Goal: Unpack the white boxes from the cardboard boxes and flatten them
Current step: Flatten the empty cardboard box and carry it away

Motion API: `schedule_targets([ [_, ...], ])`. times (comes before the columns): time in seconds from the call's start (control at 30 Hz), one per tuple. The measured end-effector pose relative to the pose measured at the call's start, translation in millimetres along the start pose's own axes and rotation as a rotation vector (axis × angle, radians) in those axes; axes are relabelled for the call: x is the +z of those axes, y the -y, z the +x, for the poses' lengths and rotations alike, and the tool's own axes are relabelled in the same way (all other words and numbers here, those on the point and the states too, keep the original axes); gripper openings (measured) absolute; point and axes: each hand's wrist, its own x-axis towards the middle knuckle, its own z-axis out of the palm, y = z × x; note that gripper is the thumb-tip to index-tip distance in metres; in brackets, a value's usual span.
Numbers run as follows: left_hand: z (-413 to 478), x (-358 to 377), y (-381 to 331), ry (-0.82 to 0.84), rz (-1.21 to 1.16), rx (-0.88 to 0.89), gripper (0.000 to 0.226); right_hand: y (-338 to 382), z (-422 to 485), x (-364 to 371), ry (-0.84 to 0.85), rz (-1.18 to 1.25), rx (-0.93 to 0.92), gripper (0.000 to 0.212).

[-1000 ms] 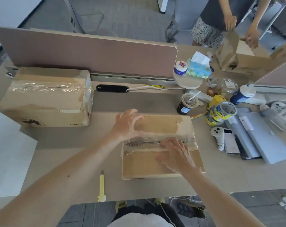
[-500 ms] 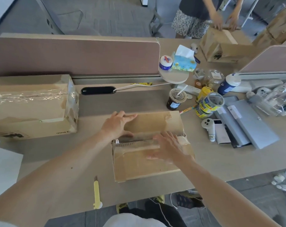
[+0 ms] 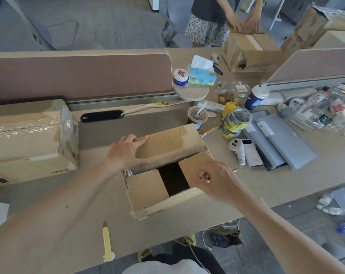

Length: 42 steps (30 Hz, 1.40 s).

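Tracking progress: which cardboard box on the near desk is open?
The middle box, left hand on its raised flap: flaps parted, dark gap showing. The left box is taped shut.

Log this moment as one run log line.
cardboard box: outer flaps open | left hand: on far flap | right hand: curled over right inner flap, grip unclear | contents: not visible
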Motion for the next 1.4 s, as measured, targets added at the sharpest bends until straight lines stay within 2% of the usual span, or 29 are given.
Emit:
schedule_targets([
  [0.07, -0.6, -2.6, -6.1, 0.001, 0.034, 0.011, 0.101, -6.2, -0.2, -3.2, 0.097, -0.046, 0.090, 0.024],
  [0.17, -2.9, -3.4, -19.1, 0.043, 0.110, 0.036, 0.125, -27.1, 2.7, 8.7, 0.221, -0.056, 0.216, 0.018],
  [0.23, -4.9, 1.6, -25.8, 0.063, 0.163, 0.037, 0.139, -43.4, 4.6, 25.7, 0.248, -0.082, 0.283, 0.033],
  [0.3, -5.0, 5.0, -28.3, 0.051, 0.210, 0.027, 0.140, -54.9, 8.6, 41.1, 0.168, -0.162, 0.291, 0.052],
  [0.47, -1.8, -3.8, -26.4, 0.072, 0.193, 0.062, 0.122, -61.1, 24.8, 60.1, 0.054, -0.158, 0.319, 0.080],
  [0.63, 4.2, -27.5, -21.8, 0.190, 0.013, 0.062, 0.111, -63.6, 36.2, 69.2, 0.035, -0.161, 0.331, 0.097],
  [0.7, 7.8, -40.2, -19.4, 0.253, -0.117, 0.051, 0.096, -66.5, 37.3, 71.5, 0.024, -0.175, 0.328, 0.098],
  [0.77, 13.1, -53.8, -13.3, 0.286, -0.258, 0.030, 0.072, -68.9, 37.7, 72.3, 0.018, -0.178, 0.323, 0.098],
  [0.9, 20.9, -83.1, 0.2, 0.123, -0.365, 0.037, 0.037, -69.8, 37.5, 72.0, 0.024, -0.172, 0.310, 0.094],
  [1.0, 24.7, -101.3, 0.9, -0.056, -0.330, 0.046, 0.024, -68.5, 37.1, 71.3, 0.001, -0.142, 0.300, 0.093],
  [1.1, 33.4, -106.2, 2.2, -0.282, -0.165, 0.013, 0.025, -68.4, 36.5, 71.7, -0.010, -0.138, 0.294, 0.090],
  [1.17, 40.8, -100.0, 4.4, -0.364, -0.050, -0.053, 0.022, -68.8, 36.4, 71.7, -0.016, -0.147, 0.289, 0.088],
  [1.2, 43.8, -94.9, 4.4, -0.357, 0.001, -0.093, 0.024, -69.1, 36.4, 72.0, -0.016, -0.152, 0.286, 0.088],
  [1.33, 50.8, -63.7, 3.7, -0.150, 0.150, -0.236, 0.065, -70.0, 36.9, 72.5, -0.004, -0.163, 0.287, 0.087],
  [1.4, 51.6, -46.1, 2.8, -0.076, 0.163, -0.254, 0.071, -70.7, 37.3, 72.8, 0.002, -0.170, 0.286, 0.086],
])
